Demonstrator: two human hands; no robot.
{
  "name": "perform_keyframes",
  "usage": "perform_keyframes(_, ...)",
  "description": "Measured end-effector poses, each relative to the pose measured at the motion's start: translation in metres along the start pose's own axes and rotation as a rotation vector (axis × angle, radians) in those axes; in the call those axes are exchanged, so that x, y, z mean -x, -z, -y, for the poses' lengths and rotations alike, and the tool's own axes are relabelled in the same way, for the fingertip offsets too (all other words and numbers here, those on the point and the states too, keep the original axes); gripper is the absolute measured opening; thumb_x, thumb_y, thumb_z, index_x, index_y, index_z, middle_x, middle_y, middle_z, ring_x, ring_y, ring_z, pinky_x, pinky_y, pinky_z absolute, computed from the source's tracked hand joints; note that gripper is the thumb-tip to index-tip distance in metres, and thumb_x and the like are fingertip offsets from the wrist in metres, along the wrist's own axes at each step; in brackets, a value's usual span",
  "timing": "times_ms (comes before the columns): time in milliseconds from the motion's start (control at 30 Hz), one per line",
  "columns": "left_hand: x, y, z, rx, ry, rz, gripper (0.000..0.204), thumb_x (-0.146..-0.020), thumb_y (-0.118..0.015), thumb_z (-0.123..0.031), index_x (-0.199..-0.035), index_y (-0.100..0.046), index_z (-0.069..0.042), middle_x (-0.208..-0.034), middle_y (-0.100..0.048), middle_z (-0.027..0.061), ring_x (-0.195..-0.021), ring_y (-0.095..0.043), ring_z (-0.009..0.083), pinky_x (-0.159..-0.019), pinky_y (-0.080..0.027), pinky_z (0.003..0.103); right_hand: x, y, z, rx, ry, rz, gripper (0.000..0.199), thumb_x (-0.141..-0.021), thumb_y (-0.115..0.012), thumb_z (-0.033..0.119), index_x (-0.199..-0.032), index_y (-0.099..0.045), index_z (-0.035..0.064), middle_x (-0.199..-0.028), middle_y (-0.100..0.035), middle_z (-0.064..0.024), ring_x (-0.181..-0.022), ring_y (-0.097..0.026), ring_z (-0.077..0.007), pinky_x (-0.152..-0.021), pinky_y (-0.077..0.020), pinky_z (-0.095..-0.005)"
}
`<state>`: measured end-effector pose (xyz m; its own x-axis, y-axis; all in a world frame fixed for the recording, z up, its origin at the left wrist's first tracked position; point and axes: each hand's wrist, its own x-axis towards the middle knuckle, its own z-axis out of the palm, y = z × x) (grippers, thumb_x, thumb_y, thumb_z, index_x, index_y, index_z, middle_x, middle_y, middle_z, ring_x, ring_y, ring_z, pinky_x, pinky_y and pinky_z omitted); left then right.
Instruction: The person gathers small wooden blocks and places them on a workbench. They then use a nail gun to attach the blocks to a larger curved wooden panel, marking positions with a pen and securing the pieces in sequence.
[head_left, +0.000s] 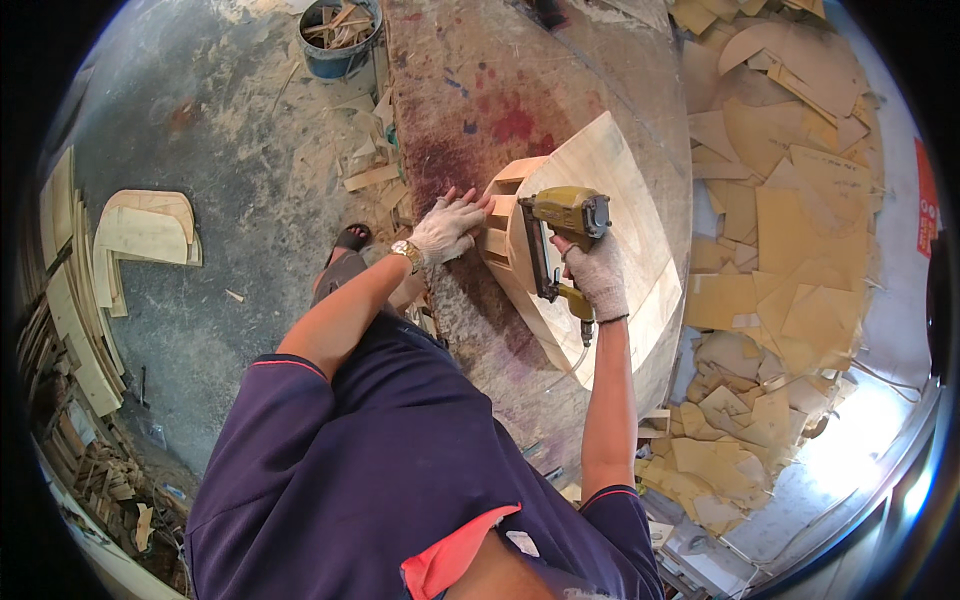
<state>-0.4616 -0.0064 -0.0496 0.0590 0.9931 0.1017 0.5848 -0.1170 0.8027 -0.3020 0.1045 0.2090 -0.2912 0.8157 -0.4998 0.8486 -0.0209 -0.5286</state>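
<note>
A pale wooden frame (622, 170) with a broad, curved panel and slatted openings on its left side rests on the workbench. My right hand (600, 278), in a fingertip-less work glove, is wrapped round the handle of a yellow and black pneumatic staple gun (568, 212). The gun sits over the frame's left edge, with an air hose running from its lower end. My left hand (447, 232), gloved and with a watch at the wrist, lies against the frame's slatted side. Its fingers are stretched out and bare at the tips.
The stained workbench (470, 60) runs away from me. A bucket of wood scraps (342, 62) stands on the floor beyond its left side. Cut boards (150, 240) lie at left, near stacked wood strips (80, 320). Many brown sheet templates (810, 240) cover the right side.
</note>
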Motion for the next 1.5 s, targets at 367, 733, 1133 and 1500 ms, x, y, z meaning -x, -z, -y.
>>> perform_keyframes(367, 0.001, 0.005, -0.001, 0.09, 0.034, 0.016, 0.076, -0.09, -0.06, -0.015, -0.162, -0.036, -0.011, -0.17, -0.033, 0.0077, -0.16, -0.019, 0.0339, -0.13, -0.008, 0.053, -0.005, 0.004, -0.004, 0.085, 0.072, 0.032, 0.039, -0.088, -0.078, 0.017, -0.12, -0.065, -0.0031, -0.091, -0.074, -0.0124, -0.065, -0.068, -0.0165, -0.059, -0.0566, -0.0344)
perform_keyframes(733, 0.002, 0.011, 0.004, 0.329, 0.157, -0.01, 0.062, -0.09, -0.058, -0.009, -0.151, -0.047, -0.01, -0.162, -0.042, 0.018, -0.157, -0.026, 0.0377, -0.128, -0.019, 0.052, 0.007, 0.001, -0.009, 0.113, 0.075, 0.009, 0.039, -0.087, -0.078, 0.017, -0.12, -0.07, -0.0012, -0.103, -0.078, -0.016, -0.096, -0.074, -0.0273, -0.085, -0.056, -0.0392)
perform_keyframes(1133, 0.004, 0.037, -0.014, 0.461, 0.303, 0.023, 0.068, -0.088, -0.074, -0.017, -0.151, -0.047, -0.014, -0.154, -0.048, 0.0194, -0.151, -0.033, 0.0426, -0.122, -0.034, 0.051, 0.031, -0.003, -0.022, 0.075, 0.033, -0.105, 0.039, -0.088, -0.078, 0.018, -0.119, -0.068, -0.0031, -0.094, -0.076, -0.0143, -0.084, -0.073, -0.0246, -0.076, -0.0576, -0.0375)
perform_keyframes(1500, -0.075, 0.083, -0.029, -0.298, -0.711, 0.108, 0.069, -0.076, -0.082, -0.022, -0.141, -0.061, -0.019, -0.162, -0.045, 0.0059, -0.156, -0.032, 0.0312, -0.122, -0.036, 0.051, 0.11, -0.038, -0.052, -0.305, -0.171, -0.25, 0.03, -0.092, -0.076, 0.019, -0.109, -0.071, -0.0046, -0.078, -0.069, -0.0065, -0.052, -0.058, -0.0106, -0.05, -0.0487, -0.0289)
